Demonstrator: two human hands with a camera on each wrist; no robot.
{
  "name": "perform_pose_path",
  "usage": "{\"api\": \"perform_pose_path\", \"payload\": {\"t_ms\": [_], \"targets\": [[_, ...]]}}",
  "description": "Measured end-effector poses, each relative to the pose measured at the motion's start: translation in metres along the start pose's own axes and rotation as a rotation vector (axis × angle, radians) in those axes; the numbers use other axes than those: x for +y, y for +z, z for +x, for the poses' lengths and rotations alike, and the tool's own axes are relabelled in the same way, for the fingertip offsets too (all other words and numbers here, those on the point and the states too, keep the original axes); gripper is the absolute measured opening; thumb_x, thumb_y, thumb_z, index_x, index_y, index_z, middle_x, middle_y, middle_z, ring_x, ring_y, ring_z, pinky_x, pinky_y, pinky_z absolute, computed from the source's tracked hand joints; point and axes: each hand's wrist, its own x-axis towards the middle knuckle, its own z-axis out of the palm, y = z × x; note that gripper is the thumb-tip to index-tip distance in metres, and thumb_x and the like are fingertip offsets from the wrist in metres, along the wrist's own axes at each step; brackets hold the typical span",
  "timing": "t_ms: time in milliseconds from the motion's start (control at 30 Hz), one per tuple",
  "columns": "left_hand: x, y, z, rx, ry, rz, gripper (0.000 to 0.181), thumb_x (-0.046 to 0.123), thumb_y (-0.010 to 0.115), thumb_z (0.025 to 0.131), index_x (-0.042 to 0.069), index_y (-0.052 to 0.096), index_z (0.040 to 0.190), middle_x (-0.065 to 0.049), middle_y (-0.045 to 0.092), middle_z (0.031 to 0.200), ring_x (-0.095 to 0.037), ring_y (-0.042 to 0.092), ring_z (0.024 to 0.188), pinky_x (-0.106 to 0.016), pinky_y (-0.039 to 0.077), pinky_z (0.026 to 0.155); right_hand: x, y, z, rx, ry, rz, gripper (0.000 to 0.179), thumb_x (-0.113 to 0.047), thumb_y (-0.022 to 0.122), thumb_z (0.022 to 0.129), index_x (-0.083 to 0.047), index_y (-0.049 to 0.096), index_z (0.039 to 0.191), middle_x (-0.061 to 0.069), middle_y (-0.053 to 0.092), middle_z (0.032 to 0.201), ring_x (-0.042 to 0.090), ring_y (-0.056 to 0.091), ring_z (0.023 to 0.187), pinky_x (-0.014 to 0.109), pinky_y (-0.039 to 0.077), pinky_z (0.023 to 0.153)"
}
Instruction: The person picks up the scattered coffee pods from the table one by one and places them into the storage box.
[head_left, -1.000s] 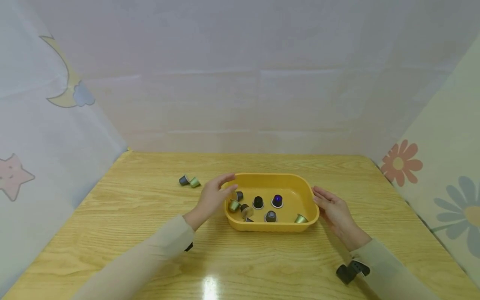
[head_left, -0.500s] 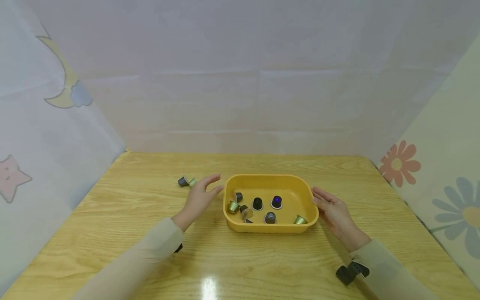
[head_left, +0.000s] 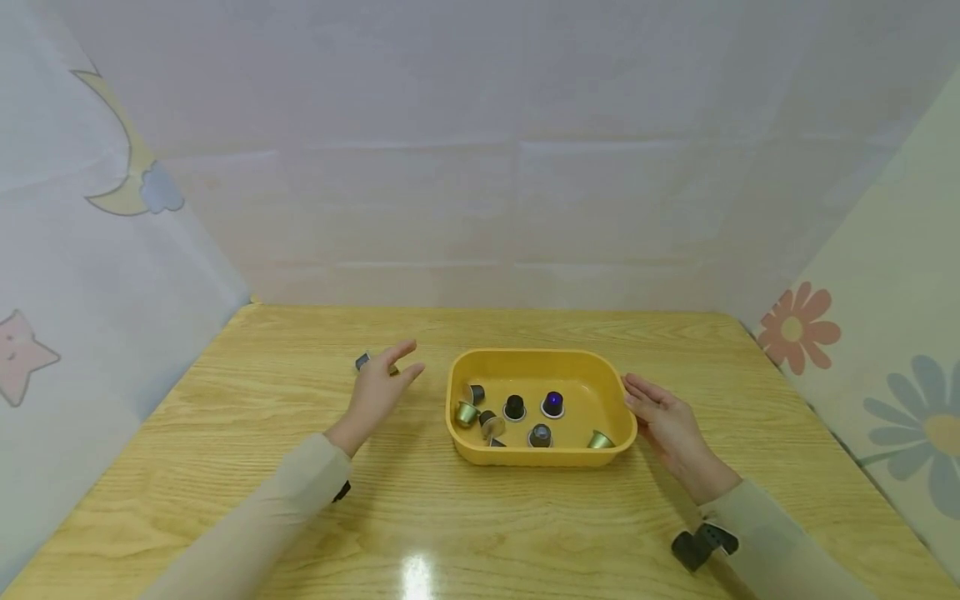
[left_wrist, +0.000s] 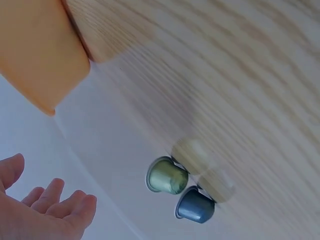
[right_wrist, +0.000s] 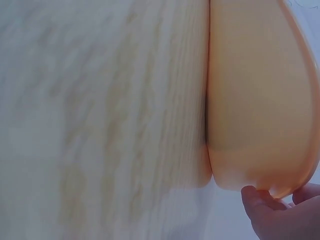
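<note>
Coffee capsules, dark, gold and purple, lie in a yellow plastic tub [head_left: 540,456]. Outside it, to the left, are a dark blue capsule [left_wrist: 195,205] and a light green capsule [left_wrist: 167,176], close together on the table. In the head view my left hand [head_left: 375,385] partly covers this pair; thumb and fingers are spread apart with nothing between them. The left wrist view has that hand's fingers [left_wrist: 55,200] a little away from both capsules. My right hand [head_left: 671,425] holds the tub's right end, fingers against the outer wall and thumb at the rim.
The wooden table [head_left: 480,525] carries the tub near its middle. Patterned cloth walls [head_left: 480,192] stand at its back and sides. A dark wrist device [head_left: 705,543] sits below my right sleeve.
My left hand has moved away from the tub's left rim, leftward to beside the loose capsules, which it now partly hides. The right hand has stayed at the tub.
</note>
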Motion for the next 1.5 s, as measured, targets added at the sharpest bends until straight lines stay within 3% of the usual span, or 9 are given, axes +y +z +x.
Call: {"api": "perform_pose_path", "payload": {"t_ms": [400, 633, 733, 833, 1100, 1200, 1267, 1367, 1500], "targets": [[-0.015, -0.017, 0.001, 0.037, -0.049, 0.03, 0.051, 0.018, 0.059, 0.099, 0.002, 0.043, 0.145, -0.015, 0.046, 0.146, -0.034, 0.053, 0.117, -0.042, 0.047, 0.088, -0.002, 0.003, 0.0, 0.013, 0.019, 0.0, 0.057, -0.009, 0.046, 0.104, -0.005, 0.02, 0.154, 0.011, 0.022, 0.155, 0.001, 0.046, 0.126, 0.019, 0.045, 0.096], [-0.023, -0.028, 0.003, 0.037, -0.107, 0.028, 0.053, 0.019, 0.057, 0.1, 0.003, 0.039, 0.148, -0.014, 0.041, 0.15, -0.033, 0.032, 0.139, -0.047, 0.04, 0.101, -0.002, 0.003, 0.0, 0.013, 0.021, -0.013, 0.058, -0.009, 0.047, 0.103, -0.005, 0.02, 0.154, 0.011, 0.023, 0.154, 0.001, 0.047, 0.125, 0.02, 0.045, 0.097], [-0.027, -0.03, 0.006, 0.049, -0.123, 0.053, 0.053, 0.018, 0.057, 0.1, 0.003, 0.04, 0.147, -0.015, 0.041, 0.15, -0.031, 0.058, 0.104, -0.036, 0.048, 0.076, -0.002, 0.003, 0.0, 0.013, 0.025, -0.012, 0.057, -0.009, 0.046, 0.104, -0.005, 0.02, 0.154, 0.011, 0.023, 0.155, 0.004, 0.045, 0.127, 0.02, 0.046, 0.097], [-0.03, -0.032, 0.008, 0.058, -0.129, 0.078, 0.053, 0.018, 0.058, 0.099, 0.003, 0.04, 0.147, -0.016, 0.041, 0.149, -0.019, 0.041, 0.053, -0.028, 0.037, 0.052, -0.001, 0.003, 0.0, 0.013, 0.028, -0.015, 0.057, -0.008, 0.046, 0.104, -0.005, 0.019, 0.154, 0.012, 0.022, 0.155, 0.007, 0.042, 0.131, 0.019, 0.046, 0.096], [-0.037, -0.039, 0.013, 0.02, -0.125, 0.125, 0.056, 0.018, 0.056, 0.1, 0.001, 0.035, 0.149, -0.02, 0.036, 0.151, -0.009, 0.025, 0.04, -0.022, 0.032, 0.041, -0.001, 0.003, 0.0, 0.007, 0.014, -0.003, 0.058, -0.008, 0.047, 0.103, -0.003, 0.019, 0.154, 0.013, 0.022, 0.155, -0.007, 0.053, 0.113, 0.017, 0.047, 0.092], [-0.038, -0.042, 0.016, -0.022, -0.143, 0.153, 0.058, 0.02, 0.055, 0.101, 0.0, 0.031, 0.151, -0.021, 0.031, 0.153, -0.019, 0.051, 0.056, -0.029, 0.046, 0.059, -0.001, 0.003, 0.0, 0.01, 0.01, 0.003, 0.058, -0.008, 0.048, 0.103, -0.003, 0.02, 0.154, 0.012, 0.024, 0.153, -0.011, 0.054, 0.105, 0.017, 0.048, 0.092], [-0.039, -0.044, 0.018, -0.047, -0.162, 0.171, 0.06, 0.022, 0.054, 0.102, -0.001, 0.028, 0.151, -0.021, 0.029, 0.154, -0.031, 0.062, 0.096, -0.039, 0.051, 0.083, -0.001, 0.003, 0.0, 0.011, 0.008, 0.006, 0.058, -0.008, 0.048, 0.103, -0.002, 0.02, 0.154, 0.01, 0.025, 0.152, -0.011, 0.055, 0.105, 0.017, 0.048, 0.092], [-0.04, -0.046, 0.022, -0.084, -0.2, 0.174, 0.063, 0.023, 0.053, 0.102, -0.002, 0.024, 0.152, -0.023, 0.026, 0.155, -0.04, 0.025, 0.141, -0.053, 0.03, 0.111, -0.001, 0.003, 0.0, 0.015, 0.008, 0.01, 0.058, -0.008, 0.048, 0.103, -0.002, 0.021, 0.154, 0.008, 0.027, 0.151, -0.011, 0.055, 0.104, 0.017, 0.048, 0.091], [-0.045, -0.049, 0.027, -0.122, -0.241, 0.187, 0.066, 0.026, 0.052, 0.103, -0.002, 0.02, 0.153, -0.025, 0.024, 0.155, -0.042, 0.022, 0.142, -0.054, 0.026, 0.112, 0.0, 0.003, 0.0, 0.012, 0.007, 0.001, 0.058, -0.009, 0.048, 0.103, -0.003, 0.021, 0.154, 0.01, 0.025, 0.153, -0.011, 0.055, 0.104, 0.018, 0.048, 0.091]]}}
